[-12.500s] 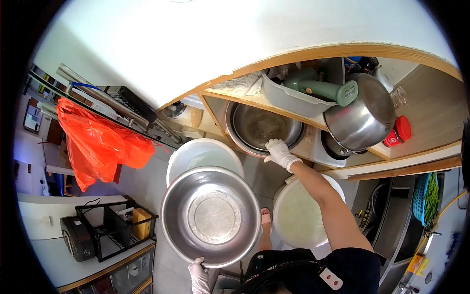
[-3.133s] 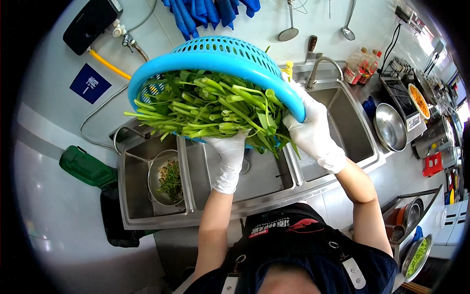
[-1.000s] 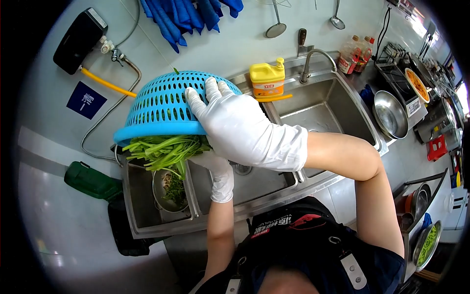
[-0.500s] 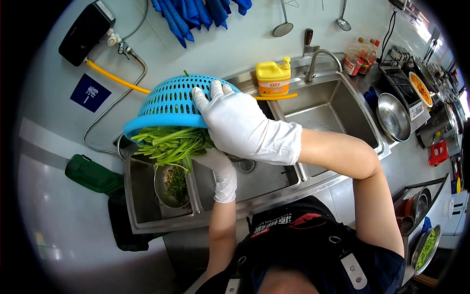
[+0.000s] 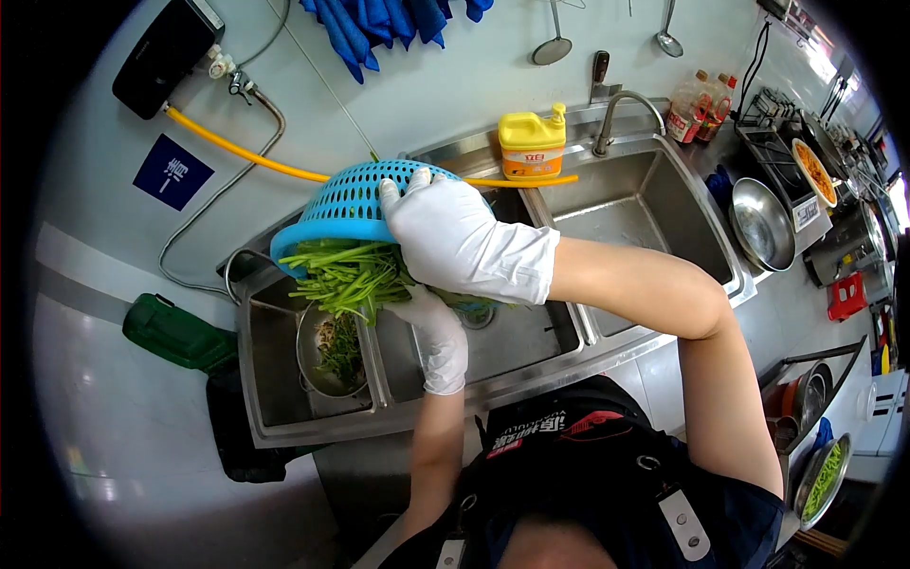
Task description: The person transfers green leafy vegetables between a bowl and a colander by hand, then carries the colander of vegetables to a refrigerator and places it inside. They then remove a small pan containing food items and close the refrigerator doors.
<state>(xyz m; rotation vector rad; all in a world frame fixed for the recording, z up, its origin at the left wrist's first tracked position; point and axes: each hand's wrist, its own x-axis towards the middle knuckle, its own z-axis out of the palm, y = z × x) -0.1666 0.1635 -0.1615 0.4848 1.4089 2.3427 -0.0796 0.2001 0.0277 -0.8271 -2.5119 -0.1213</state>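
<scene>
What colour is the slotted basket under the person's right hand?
The basket is light blue; it shows best in the head view, the only one.

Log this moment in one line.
right hand: on tilted basket | left hand: at greens | greens: jutting from basket, above sink

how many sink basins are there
3: the left basin, with a bowl in it; the middle basin, partly covered by the basket; the right basin, with a tap behind. No others show.
</scene>
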